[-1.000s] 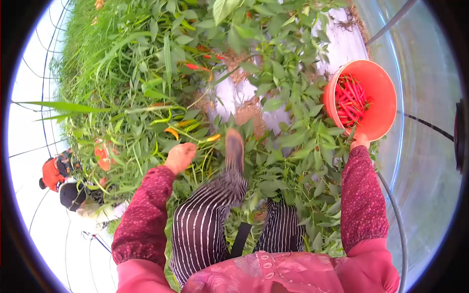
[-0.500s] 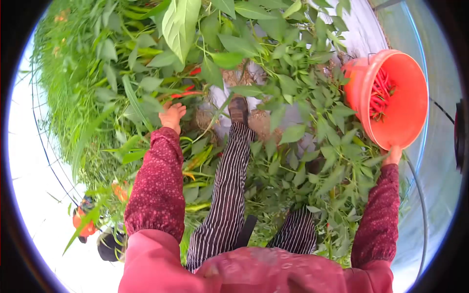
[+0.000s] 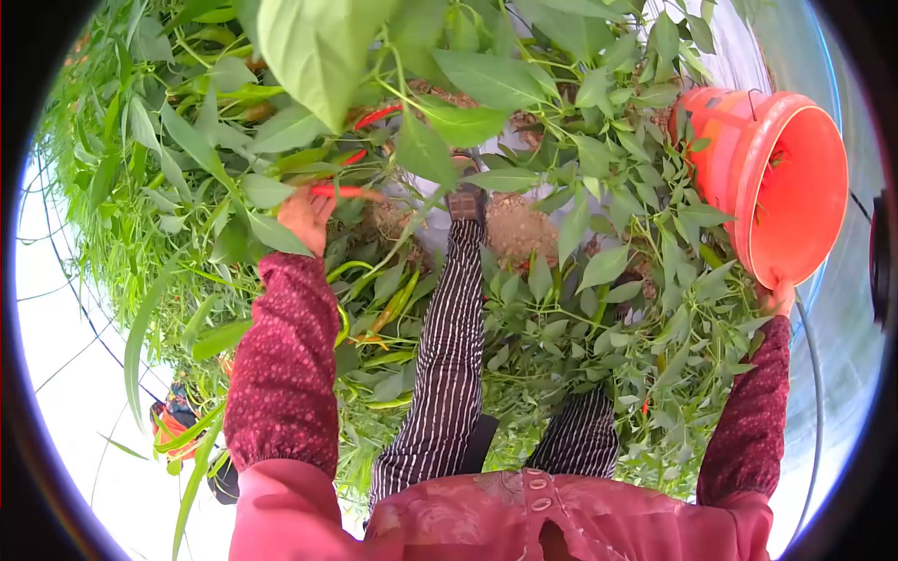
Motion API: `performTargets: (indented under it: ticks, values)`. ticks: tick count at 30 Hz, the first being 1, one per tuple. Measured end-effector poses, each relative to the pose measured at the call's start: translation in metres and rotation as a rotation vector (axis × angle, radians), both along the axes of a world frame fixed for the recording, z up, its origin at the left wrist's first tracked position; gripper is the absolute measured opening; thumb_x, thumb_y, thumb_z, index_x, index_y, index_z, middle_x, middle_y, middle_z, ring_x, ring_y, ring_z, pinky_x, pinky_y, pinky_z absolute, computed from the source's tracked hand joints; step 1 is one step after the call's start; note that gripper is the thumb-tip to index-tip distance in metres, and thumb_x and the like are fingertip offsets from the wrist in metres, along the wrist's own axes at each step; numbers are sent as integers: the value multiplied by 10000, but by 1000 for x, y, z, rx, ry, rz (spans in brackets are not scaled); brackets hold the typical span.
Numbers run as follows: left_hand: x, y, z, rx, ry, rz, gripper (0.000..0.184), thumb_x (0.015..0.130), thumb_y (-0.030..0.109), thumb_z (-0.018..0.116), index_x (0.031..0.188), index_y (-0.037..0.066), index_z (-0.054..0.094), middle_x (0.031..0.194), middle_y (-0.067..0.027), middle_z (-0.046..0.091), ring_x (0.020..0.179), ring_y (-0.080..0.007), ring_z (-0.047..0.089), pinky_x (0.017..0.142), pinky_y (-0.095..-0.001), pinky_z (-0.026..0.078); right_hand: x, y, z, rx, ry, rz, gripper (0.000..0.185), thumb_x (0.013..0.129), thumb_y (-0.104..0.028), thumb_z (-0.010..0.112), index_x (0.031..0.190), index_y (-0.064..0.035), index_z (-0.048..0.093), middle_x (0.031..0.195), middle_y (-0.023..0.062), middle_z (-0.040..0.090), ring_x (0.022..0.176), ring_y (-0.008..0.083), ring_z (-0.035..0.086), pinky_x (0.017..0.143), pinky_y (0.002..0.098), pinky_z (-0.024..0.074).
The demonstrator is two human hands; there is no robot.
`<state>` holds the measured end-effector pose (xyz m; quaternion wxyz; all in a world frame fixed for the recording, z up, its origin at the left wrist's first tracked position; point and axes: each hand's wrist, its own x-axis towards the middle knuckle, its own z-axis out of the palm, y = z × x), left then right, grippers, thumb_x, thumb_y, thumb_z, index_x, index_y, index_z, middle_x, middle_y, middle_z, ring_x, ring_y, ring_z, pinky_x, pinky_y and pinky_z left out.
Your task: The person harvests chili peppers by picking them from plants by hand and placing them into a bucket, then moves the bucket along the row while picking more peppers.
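Crosswise, a red pepper points rightward from the left hand.

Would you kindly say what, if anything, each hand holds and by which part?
Right hand: the bucket, by its rim. Left hand: at a red pepper; grip unclear.

- Left oversleeve: dark maroon, scattered small pale flecks; gathered, elasticated-looking upper edge.
- Right oversleeve: matching maroon fabric and flecks, upper edge likewise gathered.
- Top: pink, faded floral print across the front; plain pink at the upper arms.
- Oval fittings: pale, ring-like, in line on the top's front.
- Trousers: black, narrow white lengthwise stripes.
- Shoe: dark brown, partly hidden by foliage.
- Flat piece: black, beside the left trouser leg; type undetermined.
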<state>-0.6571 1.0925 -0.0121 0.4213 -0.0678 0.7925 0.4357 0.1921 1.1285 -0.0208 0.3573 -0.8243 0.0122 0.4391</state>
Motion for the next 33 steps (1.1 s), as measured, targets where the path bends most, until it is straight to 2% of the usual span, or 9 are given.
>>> performTargets:
  ticks: [6,8,11,14,16,19,26,29,33]
  values:
    - [-41,6,69,-293,165,-246,130,878,96,536,934,-14,575,821,-90,632,690,-205,626,614,-308,531,-2,1,-6,71,36,-66,436,798,14,537,1222,6,434,1128,168,573,977,338,606,811,485,548]
    - [-67,0,94,-503,181,-745,178,863,121,541,970,-10,595,870,-104,644,725,-191,632,596,-295,525,2,0,-7,83,30,-77,445,799,17,534,1231,5,428,1132,169,570,982,342,604,816,487,547]
    - [-51,-24,90,-539,-1,-1028,170,838,139,567,951,20,614,810,-95,637,693,-168,620,570,-271,508,19,-6,-17,-1,42,-42,429,801,15,537,1219,10,439,1129,166,573,985,332,603,818,477,547]
    - [-17,-51,29,-280,541,-1533,217,807,190,584,932,13,607,804,-176,632,696,-235,628,615,-350,514,8,-3,-12,68,25,-81,313,805,-21,560,1110,18,504,1064,156,605,937,297,621,791,406,553]
    - [1,-39,-2,-641,1126,-1764,223,825,168,558,973,7,605,843,-190,657,733,-324,649,623,-405,527,4,-2,-9,60,17,-61,372,805,-2,548,1169,17,473,1114,155,583,976,301,609,815,440,551]
    - [4,-12,-33,-817,995,-1826,235,835,169,537,987,7,611,864,-216,657,768,-393,631,674,-467,519,6,-3,-9,98,55,-33,382,802,1,546,1176,16,470,1116,155,582,986,304,605,828,439,546]
    - [-20,6,-61,-1164,826,-2014,274,886,198,447,1039,49,619,908,-167,661,823,-334,647,716,-437,518,14,-6,-6,67,118,-17,323,827,-6,534,1144,27,478,1080,159,593,970,293,609,796,407,558]
    - [-46,-21,-64,-840,1153,-2187,330,889,242,465,1144,53,557,857,-171,657,800,-336,644,679,-443,517,22,-6,-10,41,151,-21,255,832,-25,540,1080,24,510,1046,151,607,911,279,628,761,380,568]
    - [-49,-22,-26,-913,777,-2029,480,871,321,521,1263,54,445,784,-180,639,707,-368,631,645,-461,512,29,-9,-16,59,163,-63,314,825,0,547,1133,10,489,1067,146,599,948,300,617,801,414,554]
